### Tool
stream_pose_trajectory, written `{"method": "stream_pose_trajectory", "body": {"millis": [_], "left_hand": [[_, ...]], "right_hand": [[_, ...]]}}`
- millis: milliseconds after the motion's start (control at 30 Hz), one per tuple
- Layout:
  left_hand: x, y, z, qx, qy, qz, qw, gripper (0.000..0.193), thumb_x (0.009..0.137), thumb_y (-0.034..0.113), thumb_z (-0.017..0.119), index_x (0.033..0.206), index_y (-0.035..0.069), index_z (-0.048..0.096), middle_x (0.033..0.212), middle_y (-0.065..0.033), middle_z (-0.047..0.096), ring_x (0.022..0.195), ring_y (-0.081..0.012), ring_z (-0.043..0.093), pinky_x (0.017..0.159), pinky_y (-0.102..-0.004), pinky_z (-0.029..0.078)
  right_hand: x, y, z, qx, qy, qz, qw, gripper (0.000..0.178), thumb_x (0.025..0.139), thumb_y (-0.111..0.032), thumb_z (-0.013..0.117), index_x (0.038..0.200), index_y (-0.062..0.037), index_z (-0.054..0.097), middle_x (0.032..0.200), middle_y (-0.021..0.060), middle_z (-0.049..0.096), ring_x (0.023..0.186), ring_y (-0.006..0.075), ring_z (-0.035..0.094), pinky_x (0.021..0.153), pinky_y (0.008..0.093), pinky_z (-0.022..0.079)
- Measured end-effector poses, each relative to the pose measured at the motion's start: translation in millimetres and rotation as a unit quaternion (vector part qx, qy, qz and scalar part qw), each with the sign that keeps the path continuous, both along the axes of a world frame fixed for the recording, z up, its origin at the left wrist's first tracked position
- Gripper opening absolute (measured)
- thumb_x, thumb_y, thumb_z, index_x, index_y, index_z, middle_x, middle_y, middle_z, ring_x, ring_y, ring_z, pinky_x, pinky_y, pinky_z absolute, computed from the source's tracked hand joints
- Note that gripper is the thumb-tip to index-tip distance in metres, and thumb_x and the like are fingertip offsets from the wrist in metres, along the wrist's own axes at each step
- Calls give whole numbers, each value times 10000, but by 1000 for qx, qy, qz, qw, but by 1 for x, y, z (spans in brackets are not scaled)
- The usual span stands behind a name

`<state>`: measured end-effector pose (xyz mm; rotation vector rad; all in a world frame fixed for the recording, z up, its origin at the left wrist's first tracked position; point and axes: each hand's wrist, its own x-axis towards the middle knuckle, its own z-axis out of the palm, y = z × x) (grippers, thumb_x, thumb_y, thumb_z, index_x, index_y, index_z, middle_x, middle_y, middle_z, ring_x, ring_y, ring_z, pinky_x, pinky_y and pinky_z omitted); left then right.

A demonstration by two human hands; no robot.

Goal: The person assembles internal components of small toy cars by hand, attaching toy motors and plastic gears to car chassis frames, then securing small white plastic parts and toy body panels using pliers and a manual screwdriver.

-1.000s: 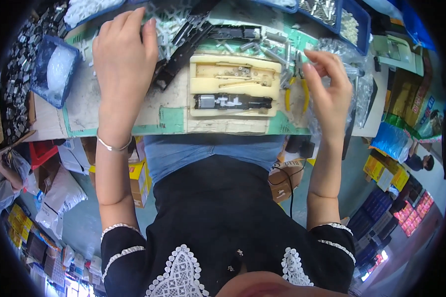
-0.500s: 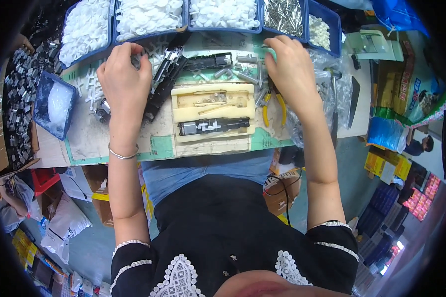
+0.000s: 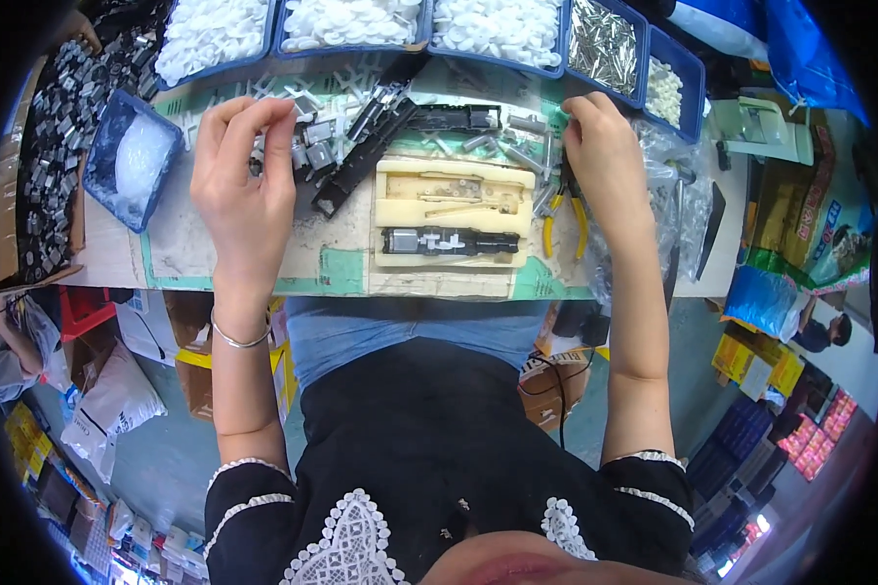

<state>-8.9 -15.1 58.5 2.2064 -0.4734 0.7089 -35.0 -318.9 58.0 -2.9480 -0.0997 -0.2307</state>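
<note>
My left hand (image 3: 242, 180) is closed in a pinch over the left side of the bench, beside loose silver and black parts (image 3: 312, 151). My right hand (image 3: 607, 166) has its fingertips pinched together near the bin of metal pins (image 3: 603, 49). Anything between the fingers of either hand is too small to make out. Between the hands lies a cream fixture block (image 3: 454, 220) with two recesses. Its near recess holds a black housing (image 3: 493, 242) with a silver block and white pieces; the far one shows small metal bits.
Blue bins of white plastic parts (image 3: 351, 24) line the far edge, with a bin of small pale pieces (image 3: 663, 93) at right. Yellow-handled pliers (image 3: 548, 234) lie right of the fixture, beside clear plastic bags (image 3: 663, 195). A blue tray (image 3: 102, 175) stands at left.
The view has shifted, so the bench appears farther right. My left hand has drawn back slightly toward me and left, its fingers closer together. My right hand stays near the pin bin.
</note>
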Motion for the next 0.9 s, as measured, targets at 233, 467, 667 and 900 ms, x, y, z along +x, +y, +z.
{"method": "stream_pose_trajectory", "body": {"millis": [233, 467, 667, 900], "left_hand": [[-30, 21, 15, -13, 43, 19, 999, 114, 801, -37, 658, 907, 5, 651, 844, -91, 631, 718, -168, 588, 622, -256, 464], [-45, 57, 33, 22, 61, 50, 997, 144, 802, -55, 647, 936, -5, 665, 870, -92, 639, 779, -168, 605, 709, -266, 472], [-34, 109, 50, 13, 49, 140, 989, 121, 820, -33, 636, 931, -2, 674, 852, -76, 660, 758, -122, 609, 653, -223, 465], [-3, 149, 49, 144, 64, 110, 981, 94, 812, 13, 613, 893, 5, 660, 841, -96, 661, 710, -235, 630, 622, -292, 478]], "right_hand": [[-11, 7, 15, 49, 47, -2, 998, 172, 760, -80, 610, 904, 15, 618, 848, 167, 619, 794, 348, 598, 731, 427, 471], [-3, 25, 15, 95, 109, -91, 985, 252, 697, -97, 628, 924, 2, 585, 736, 173, 632, 739, 350, 620, 703, 427, 475], [-14, 18, 22, 71, 100, -66, 990, 232, 706, -138, 641, 872, 18, 595, 736, 174, 629, 695, 353, 618, 640, 404, 473], [-17, 30, 21, 19, 134, -71, 988, 256, 714, -146, 633, 900, 29, 645, 723, 177, 633, 685, 345, 621, 638, 389, 472]]}}
